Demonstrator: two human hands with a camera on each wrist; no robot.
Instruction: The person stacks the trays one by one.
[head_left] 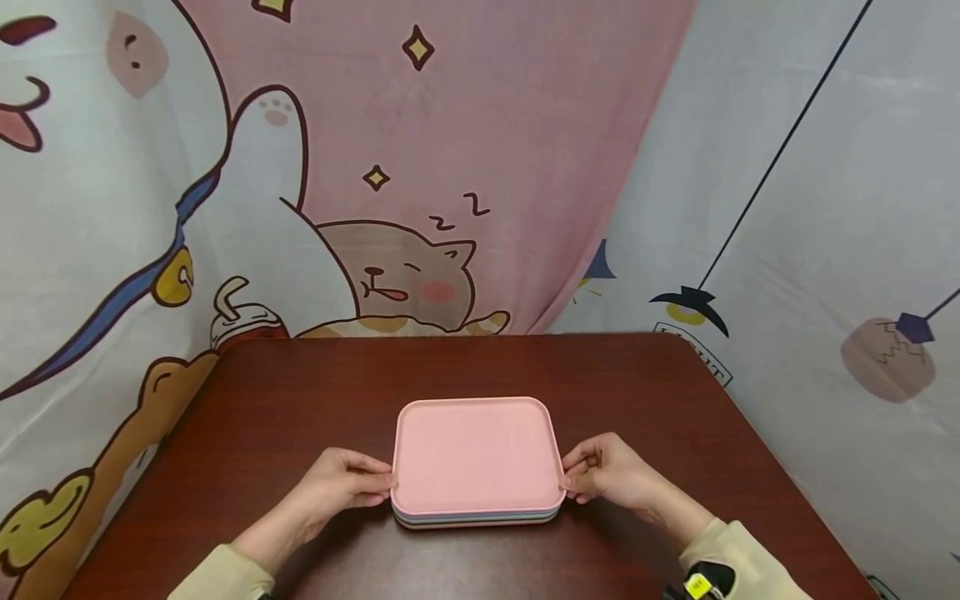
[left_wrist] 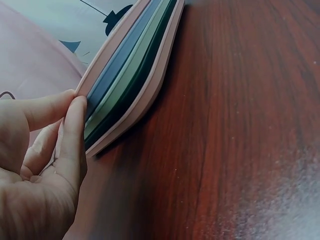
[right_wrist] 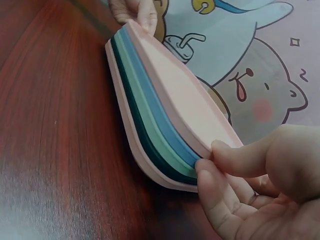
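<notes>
A stack of several shallow rectangular trays with rounded corners lies on the dark wooden table. On top is a pink tray (head_left: 478, 454); under it the right wrist view shows a blue tray (right_wrist: 150, 87), a light green tray (right_wrist: 143, 107), a dark green tray (right_wrist: 134, 112) and a pale pink tray (right_wrist: 125, 112) at the bottom. My left hand (head_left: 345, 479) pinches the top tray's left edge between thumb and fingers. At the opposite edge, my right hand (head_left: 611, 475) pinches the same tray, thumb on its rim and fingers below.
The brown table (head_left: 300, 392) reaches back to a hanging cloth (head_left: 525, 167) printed with cartoon animals. Pale cloth (head_left: 825, 208) also hangs along the right side. A dark wrist device (head_left: 708, 579) sits on the right sleeve.
</notes>
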